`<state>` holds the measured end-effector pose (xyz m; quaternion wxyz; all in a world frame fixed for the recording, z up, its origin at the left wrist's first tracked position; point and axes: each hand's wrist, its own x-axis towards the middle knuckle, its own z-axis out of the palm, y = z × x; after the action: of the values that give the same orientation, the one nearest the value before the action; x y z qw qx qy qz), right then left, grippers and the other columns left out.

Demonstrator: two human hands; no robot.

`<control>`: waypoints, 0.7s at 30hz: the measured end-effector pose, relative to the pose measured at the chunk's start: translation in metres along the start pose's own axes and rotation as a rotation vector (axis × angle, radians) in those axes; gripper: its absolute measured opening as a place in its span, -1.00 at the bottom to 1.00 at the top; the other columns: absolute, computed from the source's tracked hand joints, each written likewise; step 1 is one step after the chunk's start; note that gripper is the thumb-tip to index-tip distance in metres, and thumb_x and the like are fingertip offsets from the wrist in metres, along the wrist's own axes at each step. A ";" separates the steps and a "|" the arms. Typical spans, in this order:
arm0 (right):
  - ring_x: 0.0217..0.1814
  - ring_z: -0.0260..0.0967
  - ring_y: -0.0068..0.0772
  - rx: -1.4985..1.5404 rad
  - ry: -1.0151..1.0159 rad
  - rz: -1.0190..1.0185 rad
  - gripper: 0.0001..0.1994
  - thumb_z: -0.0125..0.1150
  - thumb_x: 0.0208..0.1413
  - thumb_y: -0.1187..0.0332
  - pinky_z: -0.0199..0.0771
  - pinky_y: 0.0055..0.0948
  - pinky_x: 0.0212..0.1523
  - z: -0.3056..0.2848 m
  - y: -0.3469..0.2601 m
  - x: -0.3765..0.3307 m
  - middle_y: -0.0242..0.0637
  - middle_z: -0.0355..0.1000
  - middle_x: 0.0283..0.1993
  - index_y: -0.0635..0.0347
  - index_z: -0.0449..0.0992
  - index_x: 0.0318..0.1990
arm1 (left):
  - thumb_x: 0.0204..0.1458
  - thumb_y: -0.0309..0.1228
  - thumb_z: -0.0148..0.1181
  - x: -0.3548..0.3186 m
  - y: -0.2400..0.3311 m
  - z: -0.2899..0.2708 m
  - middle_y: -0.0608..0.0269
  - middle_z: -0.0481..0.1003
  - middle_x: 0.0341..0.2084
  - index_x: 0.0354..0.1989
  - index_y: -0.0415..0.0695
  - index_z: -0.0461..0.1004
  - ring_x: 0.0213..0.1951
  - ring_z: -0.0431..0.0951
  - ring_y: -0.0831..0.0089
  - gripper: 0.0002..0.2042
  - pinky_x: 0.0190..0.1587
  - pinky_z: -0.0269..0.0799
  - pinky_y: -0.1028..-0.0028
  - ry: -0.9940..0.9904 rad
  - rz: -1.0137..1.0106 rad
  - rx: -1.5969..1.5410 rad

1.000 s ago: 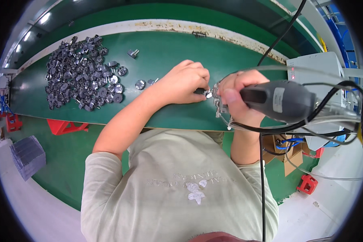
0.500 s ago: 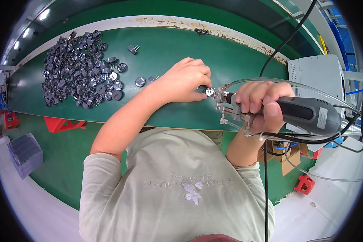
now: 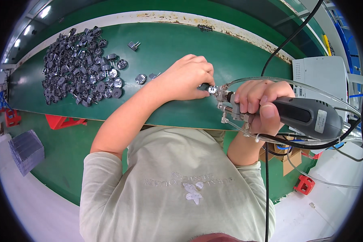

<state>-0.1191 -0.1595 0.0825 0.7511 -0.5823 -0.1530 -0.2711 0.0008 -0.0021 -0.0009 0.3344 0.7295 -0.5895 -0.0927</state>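
My left hand pinches a small dark plug part with a bright, glossy face between thumb and fingers. The fingers hide most of the part. My right hand wraps round a grey and black handheld power tool, which lies level and points left. At its front end are metal fittings with clear tubes, right against the part's bright face; whether they touch cannot be made out. Behind my left wrist lie a loose round part and a partly covered one.
A big pile of dark round plug parts covers the left of the green worktable. One pronged plug lies apart. A pale machine box stands at right. Black cable and tubing hang around the tool.
The whole picture has shifted slightly. Both hands keep the same grips, with the part and the tool's front end still close together.
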 end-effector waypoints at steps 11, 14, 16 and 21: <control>-0.64 0.27 -0.40 -0.182 -0.090 0.028 -0.80 0.19 0.17 0.33 0.47 -0.26 -0.47 0.007 -0.002 -0.001 -0.29 0.30 -0.62 0.19 0.31 -0.38 | -0.18 -0.35 0.44 -0.002 0.000 0.002 0.36 0.53 -0.29 -0.30 -0.08 0.67 -0.07 0.49 0.31 -0.77 0.07 0.35 0.27 0.019 0.013 -0.004; -0.55 0.39 -0.50 -0.187 -0.129 0.046 -0.80 0.33 -0.04 0.60 0.48 -0.47 -0.44 0.005 0.003 -0.005 -0.25 0.47 -0.54 0.22 0.38 -0.38 | -0.23 -0.35 0.44 0.001 0.000 0.002 0.35 0.53 -0.31 -0.36 -0.07 0.66 -0.09 0.50 0.29 -0.79 0.04 0.35 0.25 0.018 0.045 0.011; -0.52 0.41 -0.50 -0.215 -0.165 0.099 -0.79 0.37 -0.07 0.60 0.45 -0.50 -0.45 0.005 0.000 -0.001 -0.27 0.49 -0.52 0.21 0.39 -0.39 | -0.26 -0.34 0.44 0.003 0.000 0.001 0.35 0.53 -0.32 -0.39 -0.06 0.65 -0.10 0.50 0.28 -0.79 0.03 0.35 0.24 0.028 0.050 0.029; -0.53 0.39 -0.43 0.098 0.073 0.076 -0.71 0.51 -0.05 0.47 0.43 -0.44 -0.45 0.007 -0.004 0.001 -0.26 0.44 -0.53 0.23 0.41 -0.35 | -0.21 -0.33 0.42 0.005 0.003 -0.005 0.36 0.55 -0.29 -0.39 -0.05 0.66 -0.06 0.50 0.29 -0.83 0.09 0.34 0.21 -0.006 -0.004 -0.029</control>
<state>-0.1199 -0.1536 0.0886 0.7934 -0.5400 -0.1162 -0.2557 0.0022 -0.0048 0.0063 0.3429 0.7254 -0.5877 -0.1041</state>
